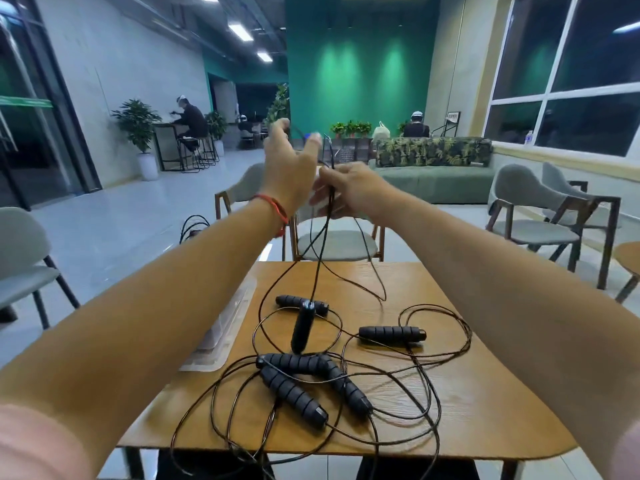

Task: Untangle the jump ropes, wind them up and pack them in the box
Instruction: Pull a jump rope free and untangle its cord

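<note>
Several black jump-rope handles (294,389) lie on the wooden table (485,393) amid tangled thin black cords (433,355). One handle (302,327) hangs nearly upright from a cord, its lower end at the table. My right hand (349,188) grips that cord bundle high above the table's far edge. My left hand (291,164) is raised beside it, fingers curled round a loop of the cord near its top. Another handle (391,333) lies apart to the right. A clear plastic box (221,334) sits at the table's left edge, partly behind my left forearm.
Grey chairs stand around: one (337,242) just beyond the table, one (24,268) at the left, two at the right (540,216). A green sofa (433,174) is farther back. People sit in the distance. Cords hang over the table's near edge.
</note>
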Available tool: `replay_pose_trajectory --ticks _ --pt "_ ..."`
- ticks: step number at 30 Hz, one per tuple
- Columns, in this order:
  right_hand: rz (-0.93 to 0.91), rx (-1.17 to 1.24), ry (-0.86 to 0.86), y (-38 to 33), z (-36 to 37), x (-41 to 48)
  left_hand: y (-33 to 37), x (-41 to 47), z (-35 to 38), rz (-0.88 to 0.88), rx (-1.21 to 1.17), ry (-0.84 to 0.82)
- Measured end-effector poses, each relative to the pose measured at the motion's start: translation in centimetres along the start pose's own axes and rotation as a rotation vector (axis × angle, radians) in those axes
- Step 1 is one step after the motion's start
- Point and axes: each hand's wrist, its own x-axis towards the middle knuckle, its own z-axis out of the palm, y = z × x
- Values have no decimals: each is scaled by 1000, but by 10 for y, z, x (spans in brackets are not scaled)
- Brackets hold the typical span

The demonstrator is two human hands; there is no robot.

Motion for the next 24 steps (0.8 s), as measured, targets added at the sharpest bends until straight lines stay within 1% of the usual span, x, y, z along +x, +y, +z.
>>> replay_pose_trajectory --ticks 1,3,4,5,6,9,10,13,16,17,18,19,20,22,24 --pt "-18 -3 22 -7 -4 0 -7 -11 2 90 -5 25" --pt "-57 -1 77 -21 -12 3 -17 -31 4 202 -63 83" --pt "-77 21 111 -28 -15 6 -23 -39 4 205 -99 103" --pt "-98 67 141 -36 -20 9 -30 -45 5 179 -131 82" --pt "-120 126 165 -45 -23 11 -36 -52 4 135 -135 -8" --pt "-166 280 194 -68 -30 15 -56 -73 5 27 -15 -462" --pt "-182 312 204 -74 -32 16 -63 -79 6 7 7 -555" --pt "-224 439 250 -87 -42 18 -84 -87 7 -42 137 -635" --pt "-252 528 307 -90 -53 21 -100 -94 3 -215 216 -873" --pt "-251 530 326 -89 -56 22 -105 -96 3 -246 224 -919" --pt "-246 520 339 -87 -57 23 -107 -98 2 -260 232 -912" --pt "-237 502 344 -84 -59 24 -107 -96 2 -257 241 -855" --pt "-220 468 349 -80 -60 24 -106 -92 2 -228 271 -765" --pt "-166 361 370 -71 -63 22 -98 -75 -2 -90 409 -600" --pt "-119 269 383 -59 -67 23 -81 -52 -10 59 573 -512"
